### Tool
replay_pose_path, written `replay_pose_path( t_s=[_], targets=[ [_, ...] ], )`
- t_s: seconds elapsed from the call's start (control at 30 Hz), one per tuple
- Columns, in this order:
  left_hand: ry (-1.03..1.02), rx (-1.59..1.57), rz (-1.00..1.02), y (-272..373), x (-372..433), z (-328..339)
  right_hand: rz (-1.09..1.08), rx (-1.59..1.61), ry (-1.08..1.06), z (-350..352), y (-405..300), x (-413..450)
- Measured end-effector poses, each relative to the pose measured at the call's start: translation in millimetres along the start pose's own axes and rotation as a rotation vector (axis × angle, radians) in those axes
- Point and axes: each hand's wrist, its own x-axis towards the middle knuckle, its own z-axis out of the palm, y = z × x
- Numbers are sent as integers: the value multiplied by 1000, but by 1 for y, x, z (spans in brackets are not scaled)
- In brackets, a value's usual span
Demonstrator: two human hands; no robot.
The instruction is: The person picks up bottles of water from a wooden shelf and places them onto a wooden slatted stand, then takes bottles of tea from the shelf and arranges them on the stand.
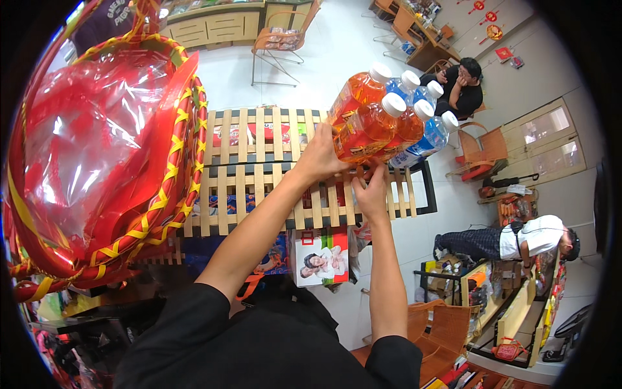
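Note:
My left hand (323, 153) is against the near left side of a group of white-capped bottles, its fingers partly behind an orange drink bottle (367, 131). Close by on the right, my right hand (371, 189) has bent fingers at the foot of the orange bottles; whether it grips one cannot be told. Blue-labelled clear bottles (423, 143) stand behind and beside the orange ones. The bottles are on or just over the right part of a slatted wooden rack (272, 170) with a black frame.
A large red basket with yellow binding and clear wrap (112, 146) fills the left. A printed box (320, 257) lies below the rack's near edge. A seated person (464, 90) is at upper right; another person (529, 238) bends over shelving. Wicker chairs (481, 148) stand at right.

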Motion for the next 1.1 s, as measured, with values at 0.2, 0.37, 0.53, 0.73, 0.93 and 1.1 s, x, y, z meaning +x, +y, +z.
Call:
replay_pose_path(
  t_s=[0.2,0.37,0.53,0.73,0.93,1.1],
  targets=[
    [11,6,98,-7,0,4,-54,-15,12,1,3,2],
    [1,-33,136,-16,-3,0,-73,28,16,6,2,4],
    [3,-61,187,-18,-1,4,-42,219,44,6,26,11],
    [-5,-73,166,-15,-1,5,22,350,18,-3,27,11],
    [-26,-25,153,-15,0,6,-67,588,190,-59,-58,-19],
    [-21,0,127,-12,-2,1,-636,697,220,-126,-219,-88]
  ],
)
